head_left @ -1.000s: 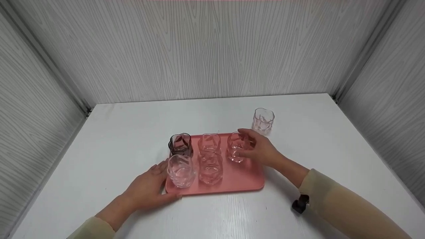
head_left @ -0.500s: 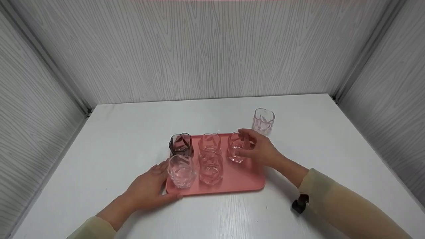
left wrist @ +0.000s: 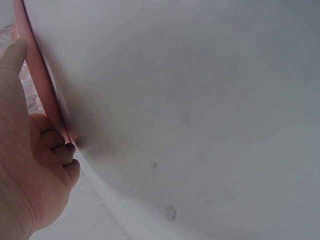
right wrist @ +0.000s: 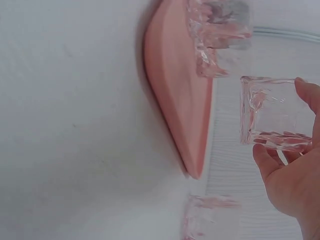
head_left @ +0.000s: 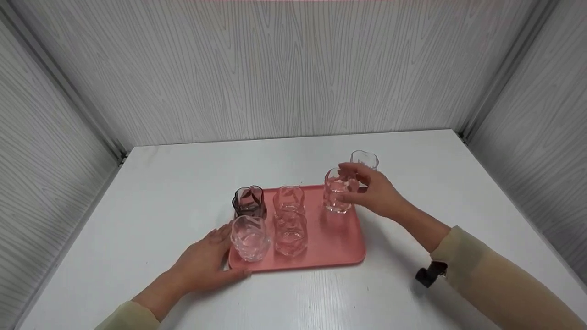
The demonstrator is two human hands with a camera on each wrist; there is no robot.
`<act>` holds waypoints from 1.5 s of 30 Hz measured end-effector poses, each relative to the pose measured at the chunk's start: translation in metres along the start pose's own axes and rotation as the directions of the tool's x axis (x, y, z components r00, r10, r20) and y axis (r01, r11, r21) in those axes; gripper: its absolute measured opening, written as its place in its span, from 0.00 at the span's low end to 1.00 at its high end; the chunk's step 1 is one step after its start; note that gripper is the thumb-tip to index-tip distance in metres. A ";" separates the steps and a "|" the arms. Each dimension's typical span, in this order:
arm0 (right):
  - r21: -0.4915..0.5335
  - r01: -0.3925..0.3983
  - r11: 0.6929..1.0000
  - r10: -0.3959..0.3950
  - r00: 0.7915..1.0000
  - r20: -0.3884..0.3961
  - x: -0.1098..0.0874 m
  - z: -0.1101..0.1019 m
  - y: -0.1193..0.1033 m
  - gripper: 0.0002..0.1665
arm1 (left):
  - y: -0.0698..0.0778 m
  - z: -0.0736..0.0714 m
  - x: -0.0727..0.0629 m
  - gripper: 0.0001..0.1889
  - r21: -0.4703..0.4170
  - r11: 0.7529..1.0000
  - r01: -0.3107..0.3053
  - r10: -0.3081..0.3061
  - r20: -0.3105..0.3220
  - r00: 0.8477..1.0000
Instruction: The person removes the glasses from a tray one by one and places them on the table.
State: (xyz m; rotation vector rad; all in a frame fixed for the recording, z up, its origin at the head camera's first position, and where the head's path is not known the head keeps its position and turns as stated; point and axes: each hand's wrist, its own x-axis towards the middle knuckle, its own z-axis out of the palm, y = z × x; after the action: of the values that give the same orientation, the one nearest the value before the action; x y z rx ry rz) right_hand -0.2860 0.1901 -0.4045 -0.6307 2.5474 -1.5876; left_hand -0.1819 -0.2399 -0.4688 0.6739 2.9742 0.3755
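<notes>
My right hand (head_left: 378, 192) grips a clear faceted drinking glass (head_left: 337, 195) between thumb and fingers, upright and raised above the far right part of the pink tray (head_left: 337, 243). In the right wrist view that glass (right wrist: 275, 112) is apart from the tray (right wrist: 175, 75). My left hand (head_left: 206, 259) holds the near left corner of the tray, thumb along the front edge and fingers at the left side. On the tray stand a dark smoky glass (head_left: 249, 201), a clear glass (head_left: 250, 238) and two pinkish-looking glasses (head_left: 290, 199), one in front of the other.
Another clear glass (head_left: 364, 158) stands on the white table (head_left: 183, 183) behind the tray, partly hidden by my right hand. Grey wood-grain panels (head_left: 293, 68) enclose the table at the back and sides. A black object (head_left: 430, 273) hangs at my right cuff.
My right hand has raised the clear glass off the tray and moved it back and slightly right. My left hand and the tray have stayed in place.
</notes>
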 end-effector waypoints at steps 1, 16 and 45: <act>-0.007 0.013 1.000 -0.013 1.000 -0.006 0.000 -0.006 -0.003 0.48 | 0.000 0.000 0.000 0.58 0.002 1.000 -0.001 0.001 -0.003 1.000; -0.026 0.081 0.996 -0.084 0.989 -0.124 0.005 -0.092 -0.018 0.42 | -0.001 -0.002 0.001 0.57 -0.005 1.000 0.020 -0.020 0.010 1.000; 0.060 -0.178 0.982 0.185 0.972 -0.147 0.006 -0.148 0.063 0.48 | 0.000 -0.002 0.001 0.58 -0.010 1.000 0.015 -0.015 0.011 1.000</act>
State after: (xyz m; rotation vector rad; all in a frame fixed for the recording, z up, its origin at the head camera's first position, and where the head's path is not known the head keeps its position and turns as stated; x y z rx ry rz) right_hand -0.3513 0.3363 -0.3898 -0.2711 2.5759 -1.6850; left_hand -0.1832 -0.2397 -0.4665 0.6499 2.9630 0.3842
